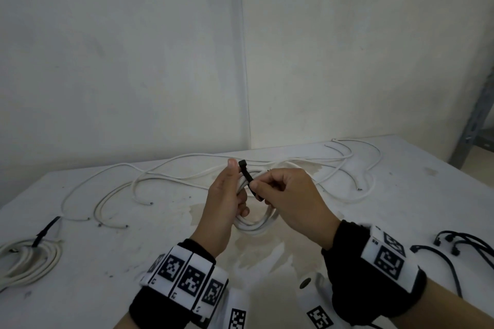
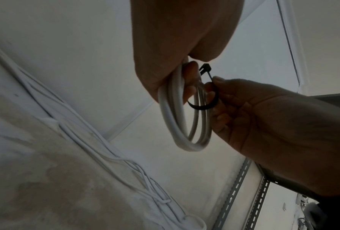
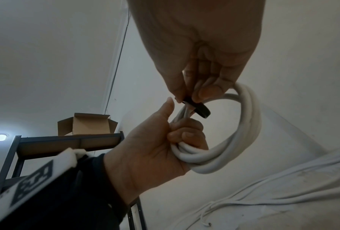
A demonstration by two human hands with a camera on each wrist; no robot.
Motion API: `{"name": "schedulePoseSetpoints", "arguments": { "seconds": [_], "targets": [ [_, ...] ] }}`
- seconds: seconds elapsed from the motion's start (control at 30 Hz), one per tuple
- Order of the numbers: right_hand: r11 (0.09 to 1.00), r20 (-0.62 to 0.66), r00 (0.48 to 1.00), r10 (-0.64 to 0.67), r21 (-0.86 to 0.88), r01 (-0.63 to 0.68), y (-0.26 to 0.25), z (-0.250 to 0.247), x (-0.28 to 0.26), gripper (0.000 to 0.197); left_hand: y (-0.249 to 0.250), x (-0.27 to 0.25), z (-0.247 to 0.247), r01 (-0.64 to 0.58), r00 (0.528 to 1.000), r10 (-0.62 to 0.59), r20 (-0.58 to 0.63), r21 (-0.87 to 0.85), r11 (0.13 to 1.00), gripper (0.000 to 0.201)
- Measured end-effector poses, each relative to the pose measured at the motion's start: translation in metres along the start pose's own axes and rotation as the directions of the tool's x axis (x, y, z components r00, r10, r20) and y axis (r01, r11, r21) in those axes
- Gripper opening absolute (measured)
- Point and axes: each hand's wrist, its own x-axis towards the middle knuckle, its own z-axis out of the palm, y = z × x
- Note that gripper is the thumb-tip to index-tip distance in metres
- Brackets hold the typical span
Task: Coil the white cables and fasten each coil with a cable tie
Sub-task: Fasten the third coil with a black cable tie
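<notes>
A white cable coil (image 1: 255, 224) hangs above the middle of the white table (image 1: 149, 262), gripped by my left hand (image 1: 227, 195). A black cable tie (image 1: 247, 175) loops round the coil's strands; its head sticks up beside my left thumb. My right hand (image 1: 278, 189) pinches the tie's strap. In the left wrist view the coil (image 2: 177, 124) hangs from my fingers, with the tie (image 2: 206, 99) curved round it. In the right wrist view the tie (image 3: 200, 109) curls beside the coil (image 3: 244, 132).
Several loose white cables (image 1: 187, 173) sprawl across the far side of the table. A tied white coil (image 1: 29, 259) lies at the left edge. Several spare black ties (image 1: 459, 246) lie at the right. A metal shelf upright (image 1: 475, 120) stands beyond the right corner.
</notes>
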Motion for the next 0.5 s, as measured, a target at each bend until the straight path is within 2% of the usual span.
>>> {"name": "schedulePoseSetpoints", "arguments": {
  "seconds": [0.1,0.5],
  "targets": [
    [1.000,-0.009,1.000,0.017,0.012,-0.017,0.0018,0.0023,-0.0004,0.020,0.0000,0.0007,0.0003,0.015,1.000,-0.015,-0.019,-0.003,1.000,0.037],
    [1.000,-0.016,1.000,0.006,0.029,-0.005,-0.0004,0.0044,-0.0011,0.014,0.0015,0.0018,0.0002,0.048,0.998,-0.049,-0.027,-0.029,0.998,0.036]
  ]
}}
